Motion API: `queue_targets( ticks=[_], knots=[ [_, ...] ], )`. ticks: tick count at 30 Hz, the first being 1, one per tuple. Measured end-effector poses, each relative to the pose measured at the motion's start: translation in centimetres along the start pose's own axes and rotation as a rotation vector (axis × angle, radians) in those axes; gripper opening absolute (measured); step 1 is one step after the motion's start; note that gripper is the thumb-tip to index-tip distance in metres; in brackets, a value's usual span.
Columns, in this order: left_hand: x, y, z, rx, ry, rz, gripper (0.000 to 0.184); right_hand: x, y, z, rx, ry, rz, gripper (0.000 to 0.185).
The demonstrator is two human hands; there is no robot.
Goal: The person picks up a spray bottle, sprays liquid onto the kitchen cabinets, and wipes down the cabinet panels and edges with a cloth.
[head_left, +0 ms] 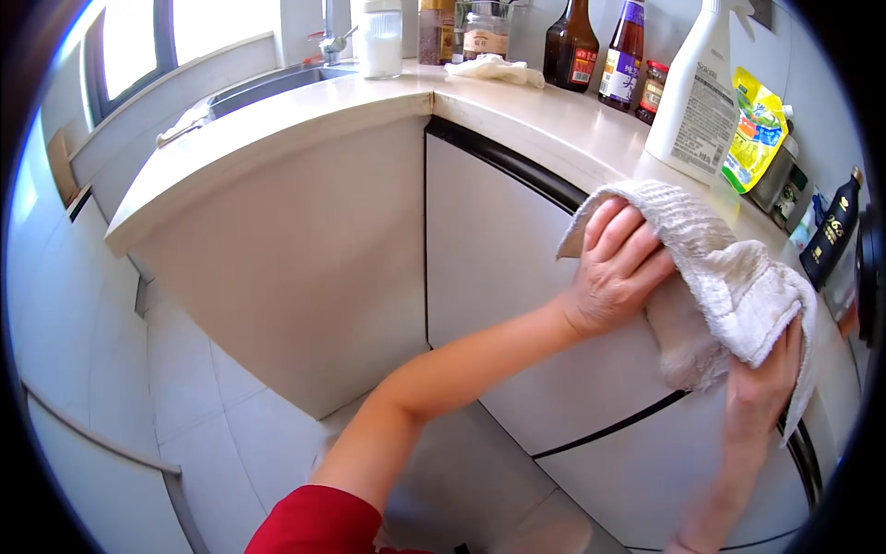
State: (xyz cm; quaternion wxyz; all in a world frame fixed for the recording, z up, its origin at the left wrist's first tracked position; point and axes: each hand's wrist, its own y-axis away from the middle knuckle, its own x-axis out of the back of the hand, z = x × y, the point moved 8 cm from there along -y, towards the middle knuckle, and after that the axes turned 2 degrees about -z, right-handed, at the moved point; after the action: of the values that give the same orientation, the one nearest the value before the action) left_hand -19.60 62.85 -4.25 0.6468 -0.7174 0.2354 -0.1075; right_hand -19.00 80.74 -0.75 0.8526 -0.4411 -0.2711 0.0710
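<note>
A white, textured cloth (729,277) hangs over the counter's front edge and down across the cabinet front. My left hand (616,263) grips its left part, fingers curled into the fabric near the black handle strip. On the right, my right hand (766,379) holds the cloth's lower end, its fingers partly hidden under the folds. Just behind the cloth stands a white spray bottle (697,97) on the countertop.
Along the wall stand a brown bottle (570,51), a purple-labelled bottle (623,55), a small red-lidded jar (652,92) and a yellow pouch (757,129). A crumpled pale cloth (496,70) lies near the corner. The sink (268,88) is at the back left.
</note>
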Motion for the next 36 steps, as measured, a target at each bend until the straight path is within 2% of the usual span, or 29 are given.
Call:
queue_targets(
  ticks=[4,8,10,12,15,19,20,22,23,24,25,26,27,29,30,32,33,34,35,36],
  knots=[
    [0.1,0.1,-0.4,-0.008,0.077,0.011,0.026,-0.4,0.8,1.4,-0.201,-0.102,-0.101,0.048],
    [0.5,0.0,-0.5,-0.007,0.175,-0.031,0.028,0.4,1.0,1.7,-0.289,-0.198,-0.097,0.05],
    [-0.3,0.5,-0.9,-0.01,0.21,-0.129,0.029,0.2,0.6,1.5,-0.263,-0.185,-0.103,0.049],
    [-0.2,1.2,-1.9,-0.01,0.186,-0.179,0.03,-0.2,-0.4,0.6,-0.344,-0.258,-0.112,0.046],
    [1.3,1.6,-6.1,0.008,0.083,-0.284,0.037,-3.0,-5.1,-5.3,-0.036,-0.261,-0.304,0.046],
    [3.9,2.2,-13.8,0.015,-0.046,-0.217,0.043,-7.8,-11.6,-12.0,0.159,-0.13,-0.338,0.045],
    [4.6,2.6,-16.0,0.072,-0.118,-0.204,0.044,-9.0,-12.8,-13.5,0.222,-0.091,-0.336,0.045],
    [6.3,2.2,-19.4,0.118,-0.228,-0.179,0.045,-11.3,-15.4,-16.5,0.343,-0.007,-0.323,0.044],
    [7.2,1.7,-21.6,0.245,-0.057,-0.108,0.042,-11.8,-17.1,-18.3,0.376,0.043,-0.256,0.042],
    [7.4,2.2,-22.2,0.169,-0.154,-0.177,0.036,-12.4,-18.6,-20.0,0.411,0.091,-0.191,0.041],
    [7.6,2.0,-22.7,0.223,-0.167,-0.163,0.037,-13.4,-19.9,-21.0,0.396,0.072,-0.076,0.037],
    [7.6,2.0,-22.9,0.279,-0.181,-0.147,0.037,-13.9,-20.6,-21.3,0.384,0.053,0.038,0.033],
    [7.2,2.0,-22.1,0.282,-0.175,-0.15,0.037,-14.0,-20.6,-21.1,0.382,0.055,0.031,0.033],
    [8.0,2.5,-21.3,0.483,-0.091,0.087,0.043,-13.5,-20.5,-20.9,0.433,-0.058,0.01,0.034],
    [7.5,2.5,-19.9,0.473,-0.095,0.088,0.043,-13.0,-20.1,-20.7,0.43,-0.059,0.021,0.034],
    [5.7,4.6,-18.1,0.751,0.284,0.177,0.05,-12.1,-18.3,-19.2,0.351,-0.077,-0.055,0.034],
    [4.8,4.3,-15.9,0.733,0.422,0.179,0.051,-10.4,-16.9,-18.8,0.458,0.076,-0.028,0.034],
    [4.2,3.8,-13.7,0.715,0.558,0.181,0.053,-10.6,-15.2,-16.7,0.402,0.052,-0.112,0.036],
    [4.5,2.7,-10.7,0.601,0.377,0.026,0.05,-9.1,-13.2,-15.5,0.459,0.122,-0.183,0.04],
    [4.5,1.9,-8.0,0.485,0.197,-0.126,0.047,-7.1,-11.7,-14.1,0.449,0.033,-0.168,0.044]
  ],
)
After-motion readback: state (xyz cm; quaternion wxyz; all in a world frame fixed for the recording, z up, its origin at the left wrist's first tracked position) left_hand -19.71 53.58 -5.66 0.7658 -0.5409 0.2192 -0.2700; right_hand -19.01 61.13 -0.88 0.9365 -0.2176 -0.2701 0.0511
